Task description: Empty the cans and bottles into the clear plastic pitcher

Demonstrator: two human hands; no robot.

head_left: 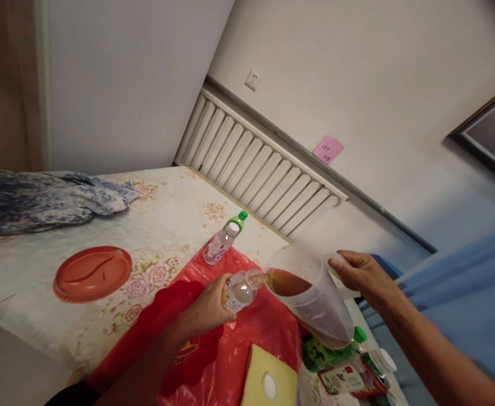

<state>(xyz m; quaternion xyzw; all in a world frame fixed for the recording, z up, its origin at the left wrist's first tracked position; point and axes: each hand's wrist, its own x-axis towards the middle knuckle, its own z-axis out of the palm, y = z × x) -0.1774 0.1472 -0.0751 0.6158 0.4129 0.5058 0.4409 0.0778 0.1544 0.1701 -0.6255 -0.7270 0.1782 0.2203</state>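
– Bottle (241, 288) position?
– Above the red plastic sheet (230, 361), tilted, mouth pointing up and right. Left hand (207, 313) wraps its lower half, fingers clamped round the label end. Neck and mouth stick out free.
– Other hand?
– Right hand (359, 276) is closed on the handle of the clear pitcher (315, 304), fingers curled over it. Pitcher is tipped left with brown liquid at the lip. Spout is at the bottle mouth; touching or a hair off, can't tell.
– Room to move?
– Open table (166, 225) to the left and behind. Near edge runs lower left. Radiator (259, 163) lines the far side.
– Clutter?
– Two spare bottles (220, 243) lie just behind the held one. Green-capped bottle (332, 352) sits right under the pitcher, tight there. Yellow pad (268, 378) is near the front of the sheet. Red plate (92, 273) and blue cloth (39, 197) are well apart, left.
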